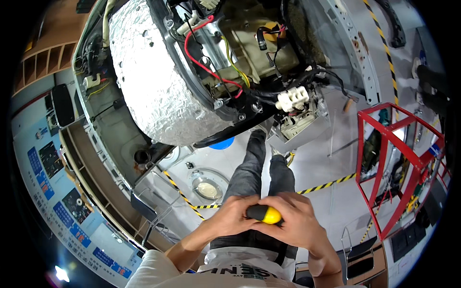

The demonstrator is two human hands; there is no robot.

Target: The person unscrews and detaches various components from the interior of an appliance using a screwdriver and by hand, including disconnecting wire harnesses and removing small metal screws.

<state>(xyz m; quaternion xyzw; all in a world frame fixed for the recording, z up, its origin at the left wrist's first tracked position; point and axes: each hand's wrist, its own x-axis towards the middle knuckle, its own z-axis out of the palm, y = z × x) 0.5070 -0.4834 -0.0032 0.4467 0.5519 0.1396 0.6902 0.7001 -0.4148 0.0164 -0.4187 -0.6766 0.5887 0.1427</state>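
In front of my waist, both my hands are closed together around a screwdriver with a black-and-yellow handle. The rounded yellow end of the handle points to the right. Its shaft is hidden, so I cannot see the tip. My left hand wraps the black part, and my right hand curls about the yellow end. Beyond them stands an opened appliance that looks like a washing machine, its large tub wrapped in silver foil. A red wire, a yellow-green wire and a white connector block show beside the tub.
A grey box-like panel with parts inside hangs near my feet. A front panel with a round door lies on the floor to the left. At the right stands a red metal frame. Black-and-yellow tape marks the floor.
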